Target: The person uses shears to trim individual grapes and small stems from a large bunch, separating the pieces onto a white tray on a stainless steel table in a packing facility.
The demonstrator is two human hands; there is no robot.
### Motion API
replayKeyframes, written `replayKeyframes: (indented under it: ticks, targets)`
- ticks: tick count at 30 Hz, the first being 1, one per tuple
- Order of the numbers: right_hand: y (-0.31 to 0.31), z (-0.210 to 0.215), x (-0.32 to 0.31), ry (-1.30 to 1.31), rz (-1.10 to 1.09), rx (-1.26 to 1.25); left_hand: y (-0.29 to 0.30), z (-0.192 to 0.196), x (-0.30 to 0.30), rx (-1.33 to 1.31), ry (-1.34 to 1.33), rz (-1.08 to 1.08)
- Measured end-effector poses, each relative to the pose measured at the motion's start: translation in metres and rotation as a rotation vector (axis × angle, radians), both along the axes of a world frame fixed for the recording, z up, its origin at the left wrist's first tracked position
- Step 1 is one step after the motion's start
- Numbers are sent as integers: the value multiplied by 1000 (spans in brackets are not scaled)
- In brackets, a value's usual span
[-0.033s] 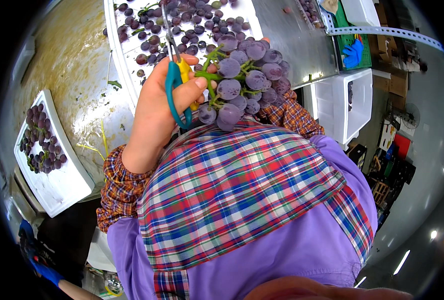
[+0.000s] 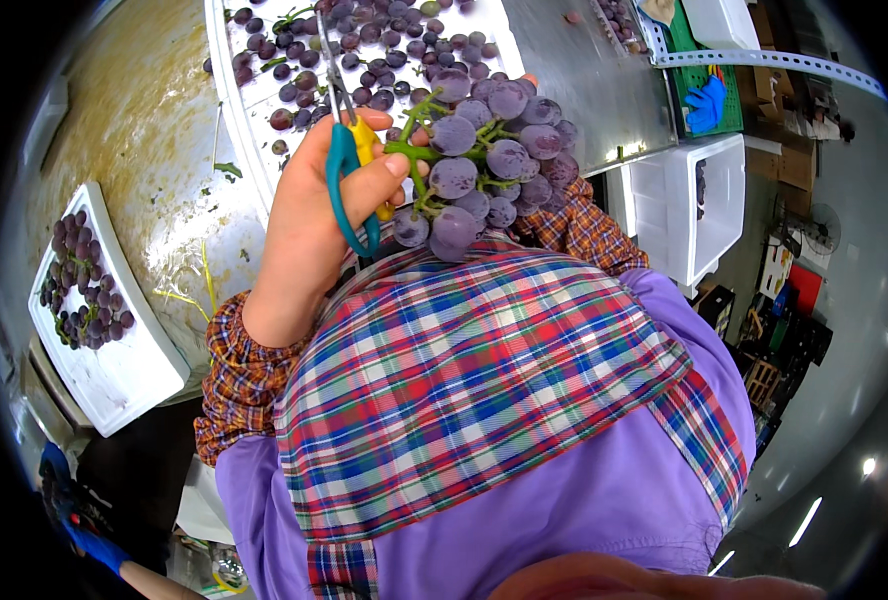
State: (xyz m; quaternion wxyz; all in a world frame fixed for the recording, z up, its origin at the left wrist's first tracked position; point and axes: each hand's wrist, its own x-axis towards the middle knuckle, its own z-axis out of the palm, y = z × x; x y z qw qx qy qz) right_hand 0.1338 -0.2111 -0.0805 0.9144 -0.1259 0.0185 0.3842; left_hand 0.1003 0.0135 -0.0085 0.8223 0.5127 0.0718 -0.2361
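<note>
Left hand (image 2: 309, 225) curled through teal scissors (image 2: 349, 150), blades pointing up over the tray's (image 2: 229, 90) near edge, grapes (image 2: 484, 160) just right of the fingers, stem toward the blades; right hand hidden behind the bunch, grip cannot be told.

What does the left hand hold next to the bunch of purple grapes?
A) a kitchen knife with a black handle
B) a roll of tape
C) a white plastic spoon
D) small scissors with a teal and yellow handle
D: the left hand grips small scissors with a teal and yellow handle, their blades pointing up over the white tray, right beside the grape bunch.
</note>
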Motion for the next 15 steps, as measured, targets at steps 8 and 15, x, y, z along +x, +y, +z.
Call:
replayKeyframes:
  ticks: [8, 15]
  targets:
    - [0, -4, 1, 3, -17, 5, 4, -7, 1, 39, 5, 13]
    - [-1, -5, 1, 2, -26, -2, 9, -17, 4, 48, 7, 64]
